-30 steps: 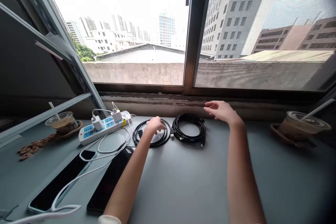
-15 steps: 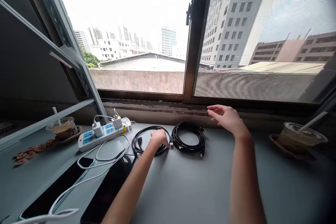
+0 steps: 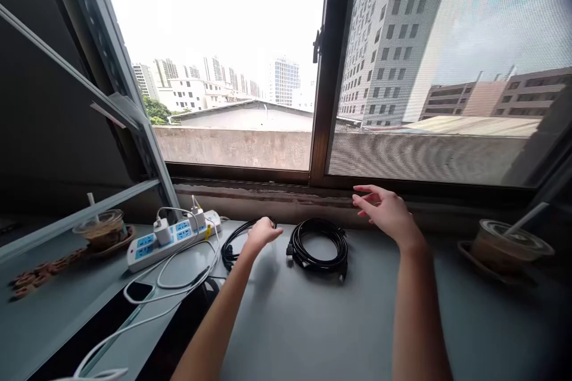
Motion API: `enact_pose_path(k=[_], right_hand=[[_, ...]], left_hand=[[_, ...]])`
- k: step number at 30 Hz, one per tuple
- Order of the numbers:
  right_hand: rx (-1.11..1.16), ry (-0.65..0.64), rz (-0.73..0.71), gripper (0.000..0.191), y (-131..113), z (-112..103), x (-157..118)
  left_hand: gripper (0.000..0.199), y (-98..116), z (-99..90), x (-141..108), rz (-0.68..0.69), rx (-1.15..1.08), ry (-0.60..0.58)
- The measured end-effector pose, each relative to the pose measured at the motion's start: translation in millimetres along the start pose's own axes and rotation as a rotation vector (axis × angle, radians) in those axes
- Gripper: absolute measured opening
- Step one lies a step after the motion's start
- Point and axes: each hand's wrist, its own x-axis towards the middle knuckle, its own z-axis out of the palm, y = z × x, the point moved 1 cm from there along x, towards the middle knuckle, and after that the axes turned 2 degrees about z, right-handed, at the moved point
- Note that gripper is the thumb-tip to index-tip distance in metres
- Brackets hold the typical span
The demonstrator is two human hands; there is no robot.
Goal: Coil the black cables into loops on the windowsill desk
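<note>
My left hand point(image 3: 263, 233) is closed on the right side of the left coil of black cable point(image 3: 229, 256). Part of this coil is hidden behind my hand and forearm, and a dark plug hangs at its left. A second coil of black cable point(image 3: 344, 253), thicker and round, lies flat on the grey table just to the right, with connectors at its edges. Above and right of that coil, in the air in front of the window sill, my right hand point(image 3: 388, 214) is open, fingers apart and holding nothing.
A white power strip point(image 3: 181, 238) with chargers and a looping white cable point(image 3: 163, 286) lies at the left, near two dark flat devices point(image 3: 179, 324). Plastic drink cups stand at far left point(image 3: 105, 232) and right point(image 3: 504, 247). A metal frame point(image 3: 147, 131) slants up at left.
My left hand has shifted slightly left with the left coil, whose right side has drawn away from the second coil. My right hand stays nearly still. The view has tilted slightly upward.
</note>
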Motion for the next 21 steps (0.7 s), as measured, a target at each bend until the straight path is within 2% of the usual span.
enact_pose_path(k=[2, 4, 5, 7, 10, 14, 17, 19, 21], right_hand=[[0.006, -0.006, -0.008, 0.033, -1, 0, 0], [0.010, -0.011, -0.014, 0.034, 0, -1, 0], [0.009, -0.009, -0.014, 0.034, 1, -2, 0], [-0.002, 0.005, -0.005, 0.033, 1, -3, -1], [-0.049, 0.036, 0.022, 0.030, -5, -2, -2], [-0.133, -0.001, -0.026, 0.025, -31, 7, -11], [-0.031, -0.190, -0.212, 0.029, -55, 20, -21], [0.075, -0.335, -0.337, 0.033, -69, 29, -30], [0.145, -0.406, -0.416, 0.036, -80, 35, -37]], left_hand=[[0.010, -5, -20.0, 6, -0.047, -0.134, 0.211], [0.013, -12, -44.7, 9, -0.088, -0.287, 0.423], [0.016, -15, -57.5, 9, -0.096, -0.370, 0.504], [0.019, -18, -80.8, 6, -0.062, -0.547, 0.580], [0.022, -9, -103.2, -5, 0.047, -0.775, 0.572], [0.030, 22, -106.3, -28, 0.193, -0.974, 0.483], [0.032, 47, -101.4, -46, 0.338, -1.083, 0.372], [0.032, 59, -99.8, -58, 0.394, -1.019, 0.331], [0.031, 68, -98.7, -69, 0.443, -0.959, 0.272]])
